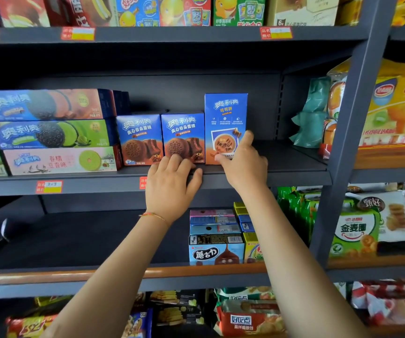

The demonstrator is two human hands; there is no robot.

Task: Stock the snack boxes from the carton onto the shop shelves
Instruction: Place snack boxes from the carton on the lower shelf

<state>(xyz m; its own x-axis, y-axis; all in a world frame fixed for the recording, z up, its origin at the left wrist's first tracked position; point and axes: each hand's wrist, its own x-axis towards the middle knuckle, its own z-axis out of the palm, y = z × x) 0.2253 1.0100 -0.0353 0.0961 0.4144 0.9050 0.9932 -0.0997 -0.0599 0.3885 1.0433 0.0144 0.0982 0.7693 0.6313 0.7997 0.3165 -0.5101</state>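
Standing upright on the middle shelf [294, 173], the tall blue Oreo cocoa-wafer box [225, 118] sits at the right end of the row, touching a shorter Oreo cake box [183, 137]. The right hand [241, 162] pinches the tall box low down, thumb on its front bottom edge and forefinger up its right side. The left hand [172, 181] rests with relaxed fingers against the foot of the shorter cake box, holding nothing. The carton is out of view. Judging by its thin card walls, the tall box is probably light, stiff and easily dented, and likely to topple, so gripping across the two side faces near the base seems safest. Its front reads 奥利奥 and 可可酥; the neighbouring cake boxes read 夹心云朵蛋糕.
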